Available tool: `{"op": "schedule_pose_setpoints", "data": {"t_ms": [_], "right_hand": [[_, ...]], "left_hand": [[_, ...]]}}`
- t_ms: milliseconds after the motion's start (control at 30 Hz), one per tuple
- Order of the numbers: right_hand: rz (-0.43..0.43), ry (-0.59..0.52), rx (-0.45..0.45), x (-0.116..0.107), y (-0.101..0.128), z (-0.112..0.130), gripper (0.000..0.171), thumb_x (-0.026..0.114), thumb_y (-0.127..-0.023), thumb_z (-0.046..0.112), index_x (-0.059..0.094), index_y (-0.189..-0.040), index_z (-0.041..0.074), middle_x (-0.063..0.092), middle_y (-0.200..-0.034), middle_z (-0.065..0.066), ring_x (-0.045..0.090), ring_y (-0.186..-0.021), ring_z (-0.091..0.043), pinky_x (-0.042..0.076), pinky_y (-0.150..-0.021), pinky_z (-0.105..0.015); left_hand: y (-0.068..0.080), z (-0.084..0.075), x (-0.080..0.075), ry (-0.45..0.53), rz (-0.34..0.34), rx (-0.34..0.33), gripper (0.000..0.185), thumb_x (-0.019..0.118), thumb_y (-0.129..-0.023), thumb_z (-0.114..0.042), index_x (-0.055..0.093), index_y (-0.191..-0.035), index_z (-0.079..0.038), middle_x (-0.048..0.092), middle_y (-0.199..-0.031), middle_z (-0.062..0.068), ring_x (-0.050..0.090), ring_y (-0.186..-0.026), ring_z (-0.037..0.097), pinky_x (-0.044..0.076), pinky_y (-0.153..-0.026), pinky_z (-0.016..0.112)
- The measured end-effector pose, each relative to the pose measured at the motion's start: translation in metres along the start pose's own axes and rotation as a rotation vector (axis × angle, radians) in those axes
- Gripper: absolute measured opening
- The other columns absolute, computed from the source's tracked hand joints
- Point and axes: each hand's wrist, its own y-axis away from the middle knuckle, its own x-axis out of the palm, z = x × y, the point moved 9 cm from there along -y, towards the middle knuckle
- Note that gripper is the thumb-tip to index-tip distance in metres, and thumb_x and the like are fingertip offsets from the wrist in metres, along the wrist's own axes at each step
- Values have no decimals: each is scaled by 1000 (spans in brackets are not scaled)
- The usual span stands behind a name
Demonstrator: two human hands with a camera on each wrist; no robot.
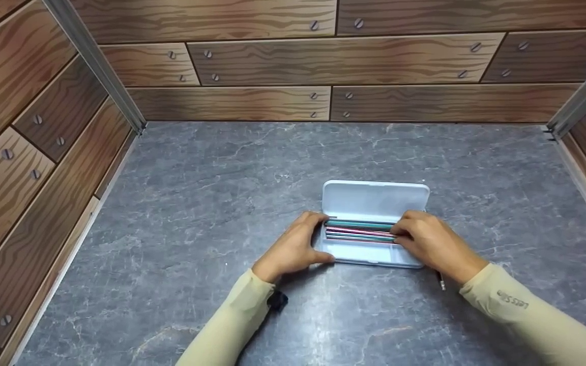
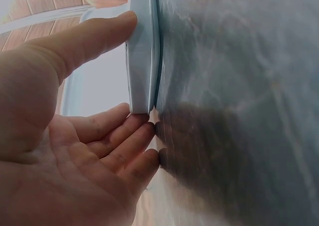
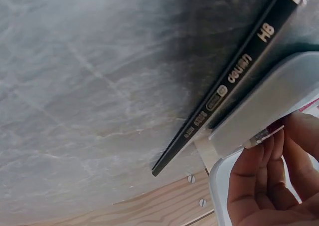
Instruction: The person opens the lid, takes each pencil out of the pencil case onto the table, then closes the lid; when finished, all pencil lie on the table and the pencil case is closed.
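Note:
A pale translucent pencil case point(image 1: 359, 252) lies on the table, its lid point(image 1: 369, 197) raised at the back. Several coloured pencils point(image 1: 356, 231), green, pink and silvery, lie lengthwise inside. My left hand point(image 1: 295, 246) holds the case's left end, thumb along the front wall and fingers at the end and back corner. Over the right end, my right hand point(image 1: 428, 241) pinches a pencil by its metal-banded end point(image 3: 261, 137). The rest of that pencil is hidden by the fingers and the case wall.
A black HB pencil point(image 3: 219, 94) lies on the table just right of the case, mostly under my right hand in the head view. Wood-patterned panels point(image 1: 333, 61) wall the grey marbled table point(image 1: 211, 183) at the back and sides.

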Motion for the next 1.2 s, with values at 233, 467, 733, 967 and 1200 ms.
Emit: {"op": "schedule_pose_setpoints", "data": {"t_ms": [233,467,733,967,1200], "right_hand": [[-78,-22,-48,-7,5,3,17,90,-87,-3,87,-100,8,76,-92,-1,71,-84,-16,66,-76,-39],[-146,-33,-88,-19,10,4,21,94,-82,-4,87,-96,10,78,-91,2,71,-81,-10,66,-73,-33],[-201,-117,-11,-37,25,-11,25,95,-81,-4,87,-97,13,79,-91,6,64,-81,3,56,-72,-12],[-307,-137,126,-60,49,-38,25,96,-79,-5,88,-96,13,84,-92,-3,65,-84,9,50,-78,-2],[-330,-189,334,-73,74,-69,19,95,-83,1,89,-98,11,85,-93,-9,61,-81,20,48,-73,0]], "left_hand": [[1,0,0,-9,-3,9,86,99,-84,-20,56,-157,-2,61,-154,14,57,-147,31,43,-133,47],[1,-1,0,1,-6,20,85,99,-83,-19,57,-155,-2,62,-154,15,58,-147,31,43,-133,47],[0,-1,0,-8,3,7,87,99,-83,-20,56,-156,-2,61,-154,13,58,-147,30,43,-133,48],[0,-2,0,-9,3,6,88,100,-83,-20,56,-156,-2,61,-154,14,58,-146,31,43,-133,48],[1,-1,0,-7,2,7,88,100,-83,-20,56,-156,-1,61,-155,15,57,-147,32,43,-133,48]]}}
